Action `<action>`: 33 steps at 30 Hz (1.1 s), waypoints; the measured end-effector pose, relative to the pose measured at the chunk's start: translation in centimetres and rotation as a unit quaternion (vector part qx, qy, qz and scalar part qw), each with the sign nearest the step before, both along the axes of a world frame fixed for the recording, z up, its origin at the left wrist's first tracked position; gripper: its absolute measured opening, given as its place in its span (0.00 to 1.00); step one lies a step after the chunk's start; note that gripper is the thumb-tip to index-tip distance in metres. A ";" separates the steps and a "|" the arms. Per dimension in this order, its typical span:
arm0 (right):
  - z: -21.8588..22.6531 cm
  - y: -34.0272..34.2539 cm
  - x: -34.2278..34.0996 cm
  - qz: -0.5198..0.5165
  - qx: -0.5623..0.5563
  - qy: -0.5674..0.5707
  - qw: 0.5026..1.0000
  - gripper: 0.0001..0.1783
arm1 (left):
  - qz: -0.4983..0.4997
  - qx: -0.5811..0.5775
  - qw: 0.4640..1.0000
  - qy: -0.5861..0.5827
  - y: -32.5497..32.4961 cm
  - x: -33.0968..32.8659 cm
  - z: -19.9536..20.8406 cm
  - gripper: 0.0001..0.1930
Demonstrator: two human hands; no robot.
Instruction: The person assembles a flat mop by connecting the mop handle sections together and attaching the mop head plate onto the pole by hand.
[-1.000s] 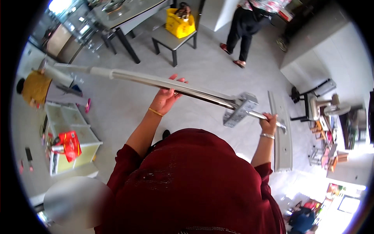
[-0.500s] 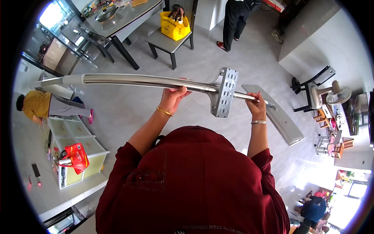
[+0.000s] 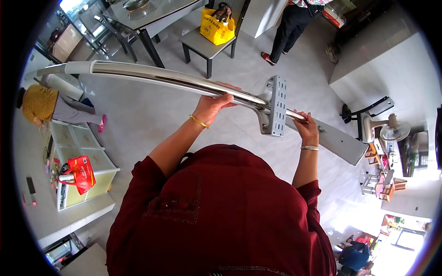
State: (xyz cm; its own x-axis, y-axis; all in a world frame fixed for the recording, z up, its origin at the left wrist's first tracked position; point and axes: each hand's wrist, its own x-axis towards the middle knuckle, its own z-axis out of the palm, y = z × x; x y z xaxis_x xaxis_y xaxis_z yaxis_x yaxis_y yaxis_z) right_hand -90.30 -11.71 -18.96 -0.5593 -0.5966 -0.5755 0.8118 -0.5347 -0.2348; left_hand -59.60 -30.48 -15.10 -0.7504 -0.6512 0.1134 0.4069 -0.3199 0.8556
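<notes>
I hold a long metal stand crosswise in front of my body, with its shiny chrome poles (image 3: 152, 73) running from the far left to the right. My left hand (image 3: 212, 108) is wrapped round the poles near the middle, thumb on top. Right of it, a grey perforated bracket plate (image 3: 278, 106) is fixed across the poles. My right hand (image 3: 308, 130) grips the thinner pole between this plate and a flat, light grey base (image 3: 343, 141). The pale sleeve (image 3: 79, 67) and the tapering end (image 3: 50, 70) lie at the stand's left.
A yellow bag (image 3: 216, 27) stands on a chair (image 3: 205, 49) beside a table (image 3: 159, 16). One person (image 3: 290, 32) stands ahead; another (image 3: 43, 103) bends over a low cabinet (image 3: 83, 133) at the left. A red bag (image 3: 82, 174) sits near there. A chair (image 3: 368, 115) stands at the right.
The stand has tilted: its left end has risen in view and its base has turned, showing more of its flat face. Both hands keep hold of it. My view has shifted slightly.
</notes>
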 end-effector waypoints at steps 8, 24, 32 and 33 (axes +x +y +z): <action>-0.4 0.5 -0.8 0.010 -0.062 0.013 0.998 0.14 | 0.103 0.046 0.994 0.014 0.8 -0.4 0.6 0.13; 6.1 -2.6 7.8 0.214 -0.024 0.236 0.948 0.16 | -0.005 0.157 0.981 0.115 2.9 -0.5 1.4 0.12; 7.3 -1.6 8.3 0.262 -0.080 0.286 0.918 0.21 | -0.049 0.115 0.975 0.182 3.2 -0.9 2.0 0.21; 7.1 -1.7 8.2 0.261 -0.081 0.284 0.919 0.21 | -0.049 0.124 0.972 0.194 3.3 -0.9 2.3 0.21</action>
State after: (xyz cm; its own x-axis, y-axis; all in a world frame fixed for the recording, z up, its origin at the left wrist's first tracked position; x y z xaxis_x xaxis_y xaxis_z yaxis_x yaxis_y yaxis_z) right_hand -82.13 -13.45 -11.88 -0.3559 -0.9208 -0.1593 0.7382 -0.1725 -0.6521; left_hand -60.54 -27.19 -12.81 -0.7415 -0.6229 0.2493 0.6416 -0.5494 0.5354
